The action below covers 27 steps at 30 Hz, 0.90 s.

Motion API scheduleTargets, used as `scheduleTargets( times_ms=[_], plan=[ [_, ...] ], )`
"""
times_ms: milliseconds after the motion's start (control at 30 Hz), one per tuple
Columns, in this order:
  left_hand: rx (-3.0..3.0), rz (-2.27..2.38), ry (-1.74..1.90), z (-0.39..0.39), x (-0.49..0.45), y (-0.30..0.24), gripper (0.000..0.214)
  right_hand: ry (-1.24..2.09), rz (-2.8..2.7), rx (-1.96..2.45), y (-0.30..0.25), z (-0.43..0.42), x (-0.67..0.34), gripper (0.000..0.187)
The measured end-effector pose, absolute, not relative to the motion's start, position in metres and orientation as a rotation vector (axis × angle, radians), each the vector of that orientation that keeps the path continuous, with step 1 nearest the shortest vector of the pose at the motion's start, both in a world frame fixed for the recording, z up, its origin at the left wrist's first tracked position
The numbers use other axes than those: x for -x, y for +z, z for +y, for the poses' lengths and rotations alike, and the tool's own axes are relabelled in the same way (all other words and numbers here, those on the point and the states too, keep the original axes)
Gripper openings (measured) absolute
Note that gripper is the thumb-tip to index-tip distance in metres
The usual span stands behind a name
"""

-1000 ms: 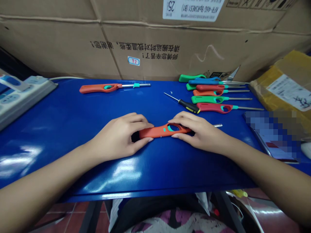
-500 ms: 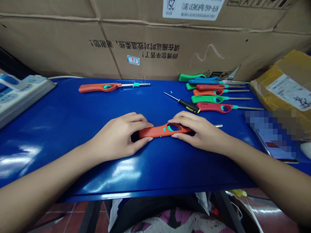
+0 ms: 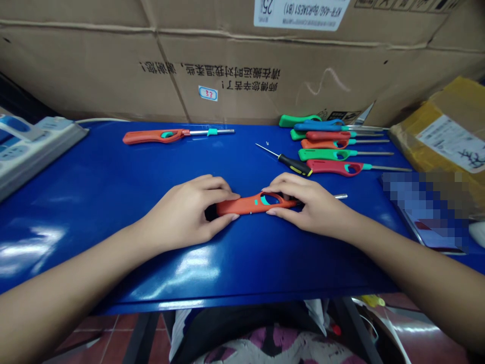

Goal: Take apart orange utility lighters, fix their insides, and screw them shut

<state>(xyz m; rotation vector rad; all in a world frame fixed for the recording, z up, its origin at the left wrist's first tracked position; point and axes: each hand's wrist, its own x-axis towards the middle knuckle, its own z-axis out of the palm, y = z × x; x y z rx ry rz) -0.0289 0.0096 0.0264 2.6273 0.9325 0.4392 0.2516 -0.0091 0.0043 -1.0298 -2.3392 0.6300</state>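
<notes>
The left hand (image 3: 189, 215) curls its fingers tight round the back end of an orange lighter (image 3: 246, 206), and the right hand (image 3: 308, 202) pinches it by the trigger hole. The lighter lies flat on the blue counter (image 3: 113, 192). Behind it, a cardboard box (image 3: 94, 65) has upside-down Chinese writing, and its white label (image 3: 301, 12) says "25" and "(B1)"

left hand (image 3: 185, 215), right hand (image 3: 312, 205), lighter (image 3: 246, 205) unchanged

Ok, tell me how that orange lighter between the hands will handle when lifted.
The orange lighter is probably stiff: moulded plastic body, thin metal tube. Likely light, being slim. Its flattish handle lies on the table, so rolling seems unlikely.
</notes>
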Motion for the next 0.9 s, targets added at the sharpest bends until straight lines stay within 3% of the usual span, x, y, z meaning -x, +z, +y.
scheduleTargets(
  times_ms=[433, 900],
  plan=[
    [-2.934, 0.928, 0.392, 0.000, 0.027, 0.020, 0.030, 0.494, -2.464, 1.005, 0.006, -0.011, -0.252, 0.037],
    [-2.723, 0.757, 0.523, 0.002, 0.024, 0.022, 0.031, 0.369, -2.553, 0.993, 0.016, -0.015, -0.255, 0.025]
  ],
)
